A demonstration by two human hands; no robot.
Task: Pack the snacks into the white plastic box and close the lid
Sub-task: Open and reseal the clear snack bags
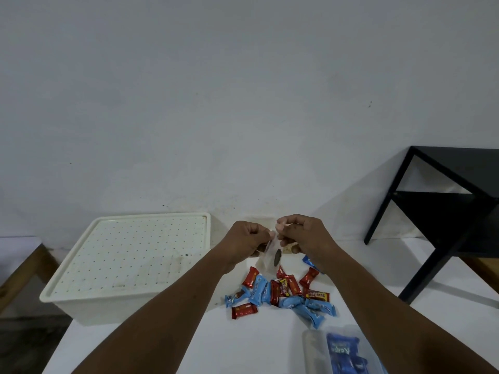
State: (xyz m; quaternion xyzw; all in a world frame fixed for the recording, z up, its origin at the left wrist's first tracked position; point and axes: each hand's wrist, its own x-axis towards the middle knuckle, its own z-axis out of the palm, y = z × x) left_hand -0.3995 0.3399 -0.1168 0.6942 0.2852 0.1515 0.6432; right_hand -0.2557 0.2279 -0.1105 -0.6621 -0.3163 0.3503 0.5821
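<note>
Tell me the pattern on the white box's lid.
The lid is cream-white with a regular grid of small dark dots; it shows best in the head view.

One white plastic box [94, 311], lidded. About seven red-wrapped snacks [250, 276]. About seven blue-wrapped snacks [290, 302], overlapping, count unsure. One small clear bag [270, 256]. One clear tub [313, 344] holding blue packets. One black side table [432, 211].

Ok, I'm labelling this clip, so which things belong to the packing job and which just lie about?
Job: box, lid, snacks, clear bag held by left hand and right hand.
Lying about: black table, wooden frame, clear tub holding blue packs (possibly snacks too).
</note>
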